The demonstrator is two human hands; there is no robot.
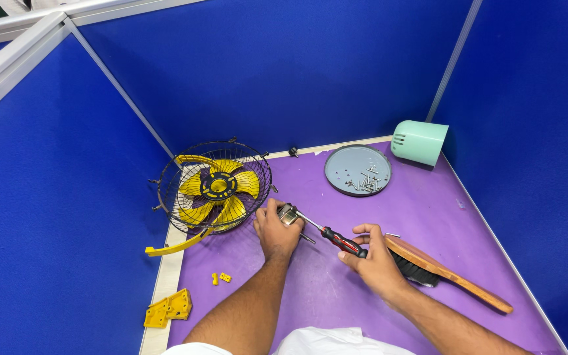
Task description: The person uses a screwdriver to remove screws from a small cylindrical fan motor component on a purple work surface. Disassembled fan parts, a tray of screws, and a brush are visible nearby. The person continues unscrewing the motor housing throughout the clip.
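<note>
Head view: desk (428, 217) with a purple top, walled on three sides by blue partition panels.
Left hand: left hand (277, 231) sits near the middle of the desk, its grip wrapped tight round a small grey metal part (288, 213).
Right hand: right hand (371, 261) has its grip shut on the red-and-black handle of a screwdriver (336, 239).
Key relation: the screwdriver's long axis slants from the right hand up and left, its tip meeting the metal part at the left hand; the two hands are near each other, the left one nearer the part.
Left edge: a wire fan cage (213, 187) with yellow blades lies just beside the left hand; loose yellow plastic pieces (167, 307) rest at the near left corner.
Far edge: a round grey plate (357, 170) carries loose screws, with a mint-green housing (419, 141) at the far right corner.
Right side: a wooden-handled brush (448, 273) lies just behind the right hand.
Open room: bare purple surface shows between the hands and the plate.
</note>
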